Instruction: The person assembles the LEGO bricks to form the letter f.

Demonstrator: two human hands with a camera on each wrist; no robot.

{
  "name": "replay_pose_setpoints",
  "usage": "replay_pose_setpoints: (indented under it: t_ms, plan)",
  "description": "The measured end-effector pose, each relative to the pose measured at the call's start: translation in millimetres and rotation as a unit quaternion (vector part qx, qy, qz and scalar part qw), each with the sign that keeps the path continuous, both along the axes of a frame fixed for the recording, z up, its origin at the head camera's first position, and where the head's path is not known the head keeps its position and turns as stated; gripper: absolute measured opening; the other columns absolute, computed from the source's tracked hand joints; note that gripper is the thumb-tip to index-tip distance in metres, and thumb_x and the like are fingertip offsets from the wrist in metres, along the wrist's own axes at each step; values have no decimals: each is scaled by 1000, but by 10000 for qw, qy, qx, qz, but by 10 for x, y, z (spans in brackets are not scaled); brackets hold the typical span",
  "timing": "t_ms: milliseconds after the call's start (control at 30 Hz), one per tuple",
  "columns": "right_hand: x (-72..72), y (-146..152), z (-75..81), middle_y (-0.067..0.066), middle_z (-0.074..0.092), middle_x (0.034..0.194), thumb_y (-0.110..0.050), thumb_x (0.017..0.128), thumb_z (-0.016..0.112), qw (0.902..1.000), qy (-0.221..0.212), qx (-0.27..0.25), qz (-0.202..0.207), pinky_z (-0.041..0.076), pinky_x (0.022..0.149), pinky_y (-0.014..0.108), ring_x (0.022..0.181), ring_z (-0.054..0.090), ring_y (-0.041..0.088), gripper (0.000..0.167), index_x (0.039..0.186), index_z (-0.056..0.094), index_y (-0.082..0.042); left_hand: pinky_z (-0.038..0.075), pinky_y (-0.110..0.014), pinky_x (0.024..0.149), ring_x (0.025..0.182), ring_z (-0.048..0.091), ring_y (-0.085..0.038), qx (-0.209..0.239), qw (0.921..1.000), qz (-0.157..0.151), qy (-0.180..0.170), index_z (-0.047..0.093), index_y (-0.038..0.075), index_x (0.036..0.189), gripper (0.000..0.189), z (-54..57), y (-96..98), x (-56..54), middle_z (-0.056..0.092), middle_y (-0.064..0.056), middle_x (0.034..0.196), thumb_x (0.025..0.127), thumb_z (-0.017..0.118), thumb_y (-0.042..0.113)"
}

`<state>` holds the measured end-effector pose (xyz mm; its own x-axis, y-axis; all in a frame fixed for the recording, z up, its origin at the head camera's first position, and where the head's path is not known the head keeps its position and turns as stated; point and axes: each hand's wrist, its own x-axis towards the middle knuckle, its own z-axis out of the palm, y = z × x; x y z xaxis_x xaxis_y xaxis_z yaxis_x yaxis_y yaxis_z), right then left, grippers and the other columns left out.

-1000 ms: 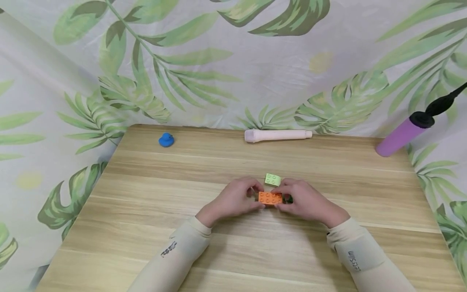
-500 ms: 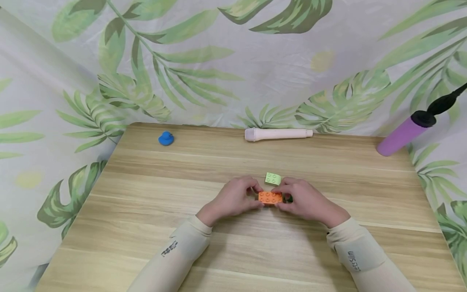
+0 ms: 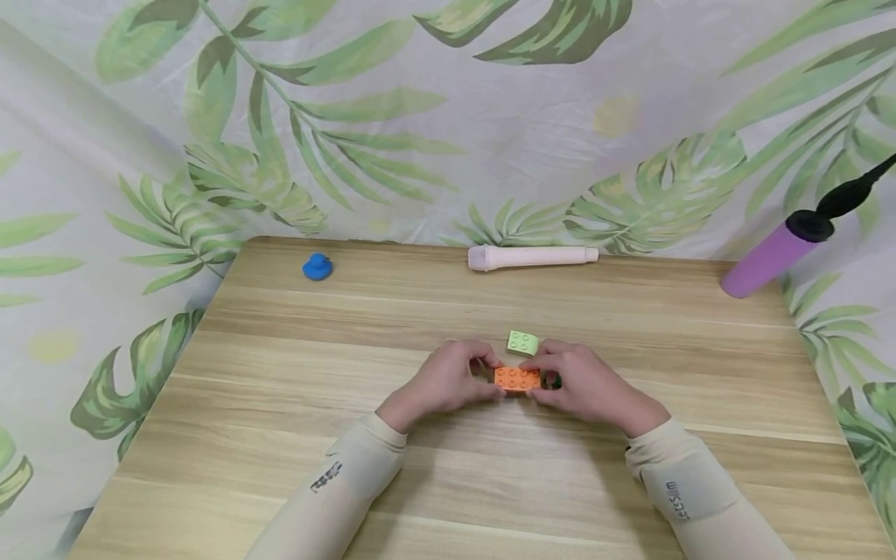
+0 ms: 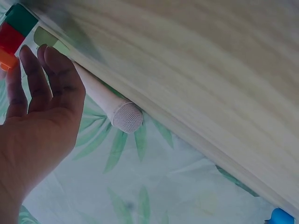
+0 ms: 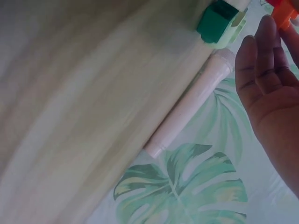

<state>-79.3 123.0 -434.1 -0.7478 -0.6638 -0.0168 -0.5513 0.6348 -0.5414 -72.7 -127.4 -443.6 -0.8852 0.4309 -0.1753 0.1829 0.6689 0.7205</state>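
An orange toy building brick with studs on top lies between both hands. My left hand pinches its left end between thumb and fingers. At the right end, my right hand grips the same brick. The left wrist view shows a red brick and a dark green brick in line with the orange one, the green nearest the table. Part of the green brick shows inside the right hand's curve in the head view. Just behind the hands sits a light green brick, apart from the orange one.
A pale pink microphone lies along the back edge of the wooden table. A blue rubber duck sits at the back left. At the back right stands a purple cylinder with a black top, by the leaf-patterned cloth.
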Motion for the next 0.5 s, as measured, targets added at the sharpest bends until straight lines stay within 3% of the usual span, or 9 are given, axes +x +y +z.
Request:
replay_pose_setpoints:
  t_ms: [367, 500]
  plan:
    - [24, 6, -73, -6, 63, 97, -19, 91, 84, 9985, -370, -328, -220, 48, 72, 25, 80, 60, 13, 32, 121, 76, -11, 50, -29, 71, 80, 61, -12, -172, 9997, -137, 119, 70, 18, 105, 26, -28, -7, 22, 72, -1, 94, 88, 88, 26]
    - [-3, 61, -35, -4, 69, 105, -27, 95, 82, 9973, -508, -445, -296, 54, 77, 30, 87, 64, 11, 34, 123, 75, -11, 49, -29, 70, 79, 60, -12, -178, 9996, -151, 176, 70, 18, 106, 26, -10, -5, 21, 71, -2, 93, 88, 88, 26]
